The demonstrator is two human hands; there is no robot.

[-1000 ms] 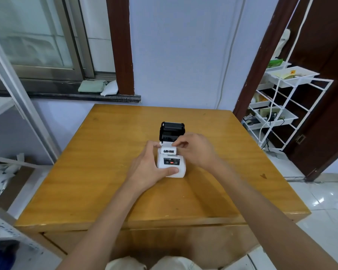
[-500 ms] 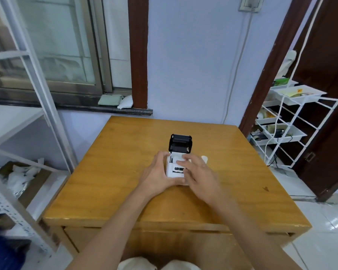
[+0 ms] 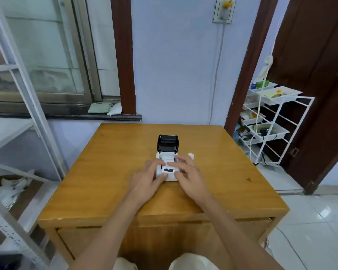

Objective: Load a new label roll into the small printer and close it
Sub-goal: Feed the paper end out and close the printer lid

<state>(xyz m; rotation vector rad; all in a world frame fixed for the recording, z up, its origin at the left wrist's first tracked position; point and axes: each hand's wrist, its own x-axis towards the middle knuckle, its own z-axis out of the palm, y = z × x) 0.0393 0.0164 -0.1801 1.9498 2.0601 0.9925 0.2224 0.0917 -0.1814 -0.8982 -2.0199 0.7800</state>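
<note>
A small white label printer (image 3: 167, 168) sits near the middle of the wooden table (image 3: 105, 182). Its black lid (image 3: 167, 143) stands open and upright at the far side. My left hand (image 3: 147, 179) grips the printer's left side, thumb on its front edge. My right hand (image 3: 187, 175) lies over the printer's right side with the fingers on its top, near the white paper in the open bay. A small white object (image 3: 191, 155), partly hidden, peeks out just beyond my right hand.
A white wire rack with trays (image 3: 269, 121) stands to the right of the table beside a dark door. White metal shelving (image 3: 18, 106) rises on the left, with a cardboard box (image 3: 10, 190) of white bags beneath. Folded cloths (image 3: 103, 108) lie on the window sill.
My right hand came down from pinching at the printer's paper slot to resting over its right side. The head camera tilted up and back, so the table looks smaller.
</note>
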